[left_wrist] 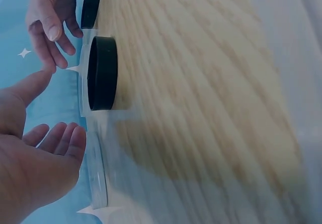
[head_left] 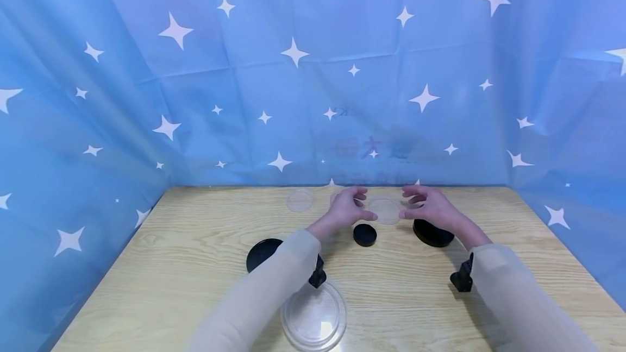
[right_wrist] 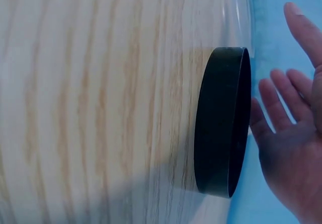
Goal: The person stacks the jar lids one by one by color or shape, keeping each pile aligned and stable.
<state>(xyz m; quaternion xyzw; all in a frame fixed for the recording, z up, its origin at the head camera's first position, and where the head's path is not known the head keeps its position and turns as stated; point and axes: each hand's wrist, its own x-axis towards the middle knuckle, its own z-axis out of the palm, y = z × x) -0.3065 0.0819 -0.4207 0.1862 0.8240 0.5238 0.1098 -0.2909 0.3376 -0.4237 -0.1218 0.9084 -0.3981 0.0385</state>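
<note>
My left hand [head_left: 348, 206] hovers at the far side of the table, its fingers loosely bent and holding nothing. Across from it, my right hand [head_left: 432, 211] is held the same way, thumb towards the left hand. Between the two in the head view lies a clear round lid-like piece [head_left: 385, 211]. Just nearer stands a small black round lid [head_left: 364, 235], its rim visible in the left wrist view. Below the right hand sits a larger black round lid [right_wrist: 221, 128], partly covered by that hand in the head view. Both palms [left_wrist: 37, 171] show bare.
Another clear disc [head_left: 299, 200] lies at the back left. A black round piece [head_left: 262, 253] and a large clear round lid [head_left: 314, 316] are nearer, partly behind the left sleeve. A star-patterned blue curtain [head_left: 293, 96] hangs along the table's back edge.
</note>
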